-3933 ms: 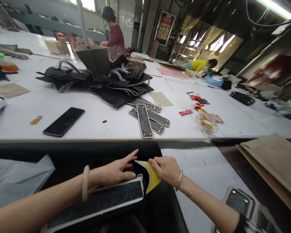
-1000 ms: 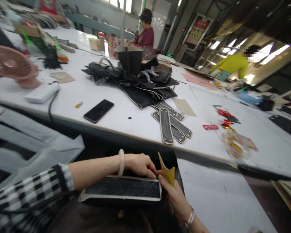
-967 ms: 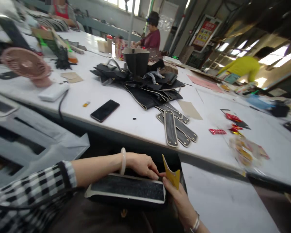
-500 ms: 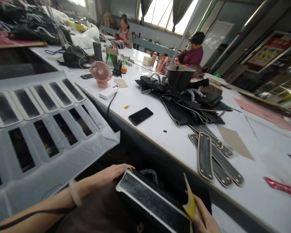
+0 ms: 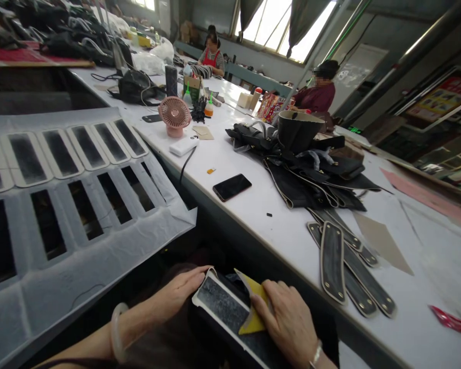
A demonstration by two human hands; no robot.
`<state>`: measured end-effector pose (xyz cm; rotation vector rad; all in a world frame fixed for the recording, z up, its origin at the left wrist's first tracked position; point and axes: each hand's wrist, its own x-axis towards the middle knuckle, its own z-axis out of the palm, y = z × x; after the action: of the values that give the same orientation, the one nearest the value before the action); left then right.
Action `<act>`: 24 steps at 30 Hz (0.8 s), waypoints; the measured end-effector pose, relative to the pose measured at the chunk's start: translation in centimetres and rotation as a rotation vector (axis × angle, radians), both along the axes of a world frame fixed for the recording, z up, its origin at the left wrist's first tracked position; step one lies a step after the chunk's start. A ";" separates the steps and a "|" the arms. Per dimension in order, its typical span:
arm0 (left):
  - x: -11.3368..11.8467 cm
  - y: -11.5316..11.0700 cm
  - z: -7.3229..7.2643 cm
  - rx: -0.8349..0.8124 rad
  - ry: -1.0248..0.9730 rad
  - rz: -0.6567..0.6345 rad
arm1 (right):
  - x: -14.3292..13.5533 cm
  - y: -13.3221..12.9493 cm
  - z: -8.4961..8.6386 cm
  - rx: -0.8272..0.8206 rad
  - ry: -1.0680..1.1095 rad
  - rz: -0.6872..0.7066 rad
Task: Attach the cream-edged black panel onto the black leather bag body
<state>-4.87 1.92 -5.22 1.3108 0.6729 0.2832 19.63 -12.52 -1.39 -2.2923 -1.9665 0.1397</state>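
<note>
Here the right hand [image 5: 292,323] is pressing a yellow scraper [image 5: 253,307] flat onto the black padded panel [image 5: 230,318] lying across the lap, while the left hand [image 5: 179,293], fingers spread, is bracing its far end; firm, even strokes probably suit best.

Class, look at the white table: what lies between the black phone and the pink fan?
In the head view, a white power bank with its cable and a small orange piece lie between phone and fan.

pale jade bangle [image 5: 116,333] on left wrist, silver bracelet [image 5: 315,355] on right
</note>
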 end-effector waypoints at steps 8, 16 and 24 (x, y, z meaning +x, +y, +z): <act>0.3 -0.5 0.1 -0.147 -0.074 0.087 | -2.2 9.5 1.1 0.005 -0.101 0.334; 0.5 -1.2 -0.2 -0.162 -0.176 0.270 | -3.1 13.9 1.6 0.027 -0.128 0.601; 0.6 -1.8 0.7 -0.155 -0.126 0.334 | -3.4 15.6 1.8 0.052 -0.146 0.760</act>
<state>-4.28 0.10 -4.52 1.0209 0.7902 0.5686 16.18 3.07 0.40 -1.4410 -2.7679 -0.0179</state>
